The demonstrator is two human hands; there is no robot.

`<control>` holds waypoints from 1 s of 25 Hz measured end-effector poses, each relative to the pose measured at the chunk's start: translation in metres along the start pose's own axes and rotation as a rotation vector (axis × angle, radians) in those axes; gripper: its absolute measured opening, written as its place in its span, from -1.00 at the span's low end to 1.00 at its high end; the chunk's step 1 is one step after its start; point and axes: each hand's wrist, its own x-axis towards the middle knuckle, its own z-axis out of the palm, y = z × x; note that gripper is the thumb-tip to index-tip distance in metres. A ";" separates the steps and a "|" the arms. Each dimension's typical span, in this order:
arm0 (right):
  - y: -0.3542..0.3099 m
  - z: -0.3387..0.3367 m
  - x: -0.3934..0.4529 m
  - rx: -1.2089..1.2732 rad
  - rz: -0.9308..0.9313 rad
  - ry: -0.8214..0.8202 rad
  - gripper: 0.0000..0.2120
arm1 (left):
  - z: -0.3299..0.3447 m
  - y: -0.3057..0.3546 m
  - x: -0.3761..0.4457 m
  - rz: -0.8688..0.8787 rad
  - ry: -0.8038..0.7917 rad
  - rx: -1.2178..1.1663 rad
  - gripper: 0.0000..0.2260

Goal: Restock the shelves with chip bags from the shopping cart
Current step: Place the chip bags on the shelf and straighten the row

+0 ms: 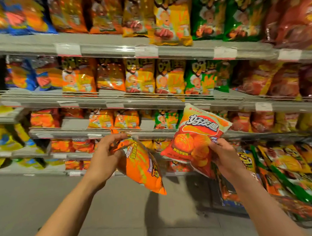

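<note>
Two bags up: left hand [106, 157] grips orange bag [142, 169], right hand [225, 155] pinches red bag [195, 142]. Mid-restock; next likely needs matching shelf [152, 130] slot w/ room.

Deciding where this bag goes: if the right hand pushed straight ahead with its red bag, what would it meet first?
Probably the shelf edge just behind the red chip bag that the right hand grips; depth is unclear.

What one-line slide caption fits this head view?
Left hand holds an orange chip bag, right hand a red one, before stocked shelves.
</note>
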 end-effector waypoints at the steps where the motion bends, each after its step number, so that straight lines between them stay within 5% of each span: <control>1: 0.002 0.011 0.004 -0.010 -0.003 -0.021 -0.93 | -0.008 -0.006 0.001 -0.025 0.005 0.001 -0.42; 17: 0.094 0.296 0.129 -0.373 0.275 -0.573 -0.86 | -0.170 -0.106 0.063 -0.395 0.304 -0.077 -0.38; 21: 0.109 0.398 0.145 -0.428 0.261 -0.587 -0.92 | -0.236 -0.146 0.062 -0.486 0.461 -0.181 -0.54; 25: 0.132 0.508 0.161 -0.405 0.246 -0.464 -0.76 | -0.308 -0.204 0.073 -0.612 0.498 -0.564 -0.60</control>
